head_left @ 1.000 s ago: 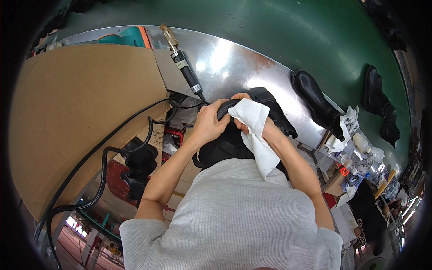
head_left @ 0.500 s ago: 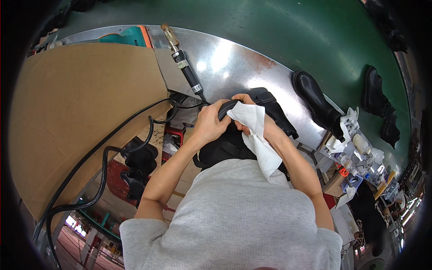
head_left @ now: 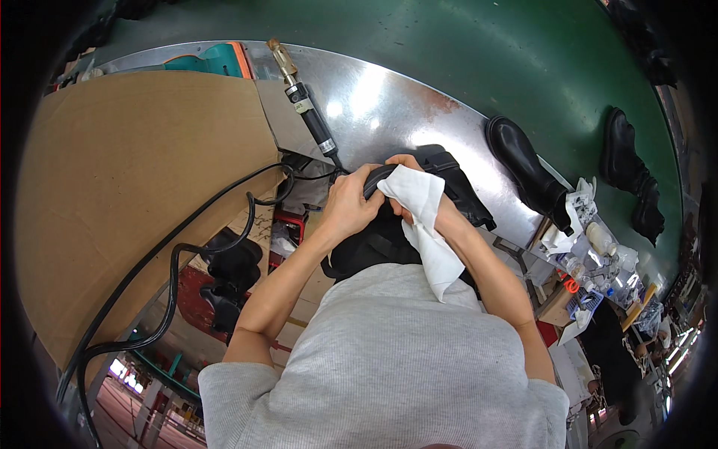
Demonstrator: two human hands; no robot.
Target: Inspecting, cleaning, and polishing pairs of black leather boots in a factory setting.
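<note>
Just before the person's grey shirt [head_left: 404,344], at the near edge of the metal worktop [head_left: 355,86], both hands are busy with one black piece [head_left: 383,177]. It has a smooth, curved edge and looks like footwear, but its larger part is hidden from me. The left hand [head_left: 350,206] is closed around the left end of this edge, with its fingers bent. The right hand [head_left: 444,214] is on the other side, also with bent fingers, and it holds a white cloth [head_left: 419,196]. The cloth covers a good part of this hand, so I cannot tell how tightly it is closed. One upper part of the cloth touches the black piece, and its lower end hangs toward the shirt.

Beyond the right hand, another black shoe [head_left: 462,191] rests on the worktop. Farther to the right, a black boot [head_left: 520,157] lies along the border with a green surface [head_left: 449,56], on which two more dark boots [head_left: 622,153] are placed. Toward the left, a black and silver handheld tool [head_left: 307,111] lies on the metal, beside a large cardboard sheet [head_left: 142,172]. A thick black cable [head_left: 173,280] curves over the cardboard.
</note>
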